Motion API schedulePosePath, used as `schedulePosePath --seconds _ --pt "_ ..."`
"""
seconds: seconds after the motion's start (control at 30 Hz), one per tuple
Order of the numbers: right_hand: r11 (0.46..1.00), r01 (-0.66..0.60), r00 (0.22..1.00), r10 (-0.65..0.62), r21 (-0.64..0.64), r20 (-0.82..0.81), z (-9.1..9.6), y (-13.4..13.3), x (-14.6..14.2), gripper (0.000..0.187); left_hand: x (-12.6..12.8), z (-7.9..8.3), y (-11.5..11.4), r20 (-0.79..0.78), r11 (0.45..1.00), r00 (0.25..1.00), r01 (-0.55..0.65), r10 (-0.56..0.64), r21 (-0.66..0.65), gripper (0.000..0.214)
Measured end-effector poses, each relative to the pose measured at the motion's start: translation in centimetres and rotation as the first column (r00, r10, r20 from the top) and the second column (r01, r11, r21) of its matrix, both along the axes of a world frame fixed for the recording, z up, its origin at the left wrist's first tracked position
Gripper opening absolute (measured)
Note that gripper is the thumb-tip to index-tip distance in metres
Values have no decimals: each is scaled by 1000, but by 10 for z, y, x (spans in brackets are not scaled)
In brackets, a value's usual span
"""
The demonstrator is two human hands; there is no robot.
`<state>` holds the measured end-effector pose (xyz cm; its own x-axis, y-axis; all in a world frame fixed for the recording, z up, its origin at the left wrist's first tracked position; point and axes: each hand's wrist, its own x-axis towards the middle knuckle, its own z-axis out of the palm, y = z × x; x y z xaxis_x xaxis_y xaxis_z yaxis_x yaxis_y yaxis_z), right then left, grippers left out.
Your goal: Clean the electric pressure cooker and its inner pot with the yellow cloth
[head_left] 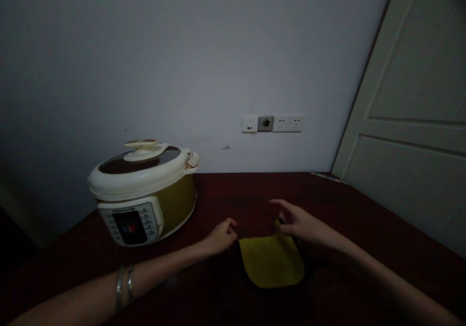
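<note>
The right hand [296, 223] pinches the far right corner of the yellow cloth [271, 263] on the dark table [233, 192] — presumably why that corner stands raised — while the left hand [220, 237] curls beside the left corner, grip indeterminable.

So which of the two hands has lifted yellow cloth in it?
The right hand: it pinches a raised corner of the yellow cloth. The left hand, with bangles above the wrist, is by another corner, contact unclear.

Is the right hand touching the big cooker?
No, the right hand holds an edge of the yellow cloth, and the cooker stands well apart from it.
</note>
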<state>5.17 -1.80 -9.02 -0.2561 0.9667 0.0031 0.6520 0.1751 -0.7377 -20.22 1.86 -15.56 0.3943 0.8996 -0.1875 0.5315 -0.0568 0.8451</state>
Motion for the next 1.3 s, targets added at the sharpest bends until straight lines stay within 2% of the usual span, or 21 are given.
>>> schedulePosePath --seconds 0.03,0.1,0.17,0.23,0.33,0.47,0.53,0.6,0.67,0.73,0.8,0.87,0.9,0.97,1.0,1.03,1.07,1.1,1.13,1.2,1.3 --pt "999 -50 999 49 -16 -19 -3 0 -19 69 -1 -1 3 49 997 998 -39 42 -72 28" --pt "980 -199 978 199 -4 57 -13 -2 -52 65 -4 -1 7 123 984 985 -104 123 -148 25" --pt "940 -332 926 309 77 216 -23 -6 -71 44 -9 0 8 173 978 968 -161 183 -133 22" --pt "904 -380 887 297 196 353 -32 -12 -74 34 -14 2 7 203 977 957 -197 209 -78 20" --pt "860 -390 861 213 329 463 -48 -23 -63 40 -21 6 4 236 980 953 -197 190 7 20" --pt "846 -484 790 313 223 526 -69 -33 -51 51 -23 10 1 263 983 952 -178 160 49 23" --pt "849 -498 780 349 176 520 -75 -34 -50 52 -23 14 -2 250 983 960 -158 130 96 23" --pt "848 -512 771 385 134 506 -75 -32 -51 53 -24 25 -9 198 974 978 -111 71 199 24" --pt "860 -499 779 393 103 488 -65 -25 -53 54 -28 45 -21 107 940 994 -24 -13 342 26" --pt "884 -444 832 345 149 434 -45 -12 -59 56 -33 74 -36 -5 870 994 96 -107 484 26" --pt "896 -354 917 276 268 288 -14 9 -70 54 -42 110 -49 -90 773 980 194 -175 604 25" --pt "911 -267 962 270 314 34 24 35 -86 52 -56 147 -54 -79 656 986 159 -150 738 23" --pt "939 -211 961 250 273 -117 42 50 -96 49 -66 165 -53 -58 573 992 111 -109 812 23" --pt "991 -120 901 131 51 -414 75 78 -116 45 -93 199 -40 9 360 1000 -14 17 933 19" --pt "993 -109 856 69 -48 -512 87 91 -127 43 -110 215 -30 73 252 992 -97 102 963 17" --pt "985 -118 816 24 -125 -578 96 102 -137 42 -131 230 -17 127 172 973 -161 194 972 16" --pt "974 -133 787 -7 -181 -616 101 111 -147 40 -153 244 -4 169 124 941 -212 293 969 15" --pt "964 -154 772 -20 -217 -635 104 119 -156 38 -177 255 10 197 109 894 -260 403 959 14" --pt "954 -175 766 -22 -242 -642 104 126 -164 35 -202 265 22 203 131 826 -314 525 940 12" --pt "936 -214 767 -16 -279 -641 100 136 -179 30 -251 276 43 126 310 672 -489 729 815 11" --pt "899 -299 735 2 -321 -678 91 148 -198 27 -313 271 55 -25 501 629 -594 777 629 8"
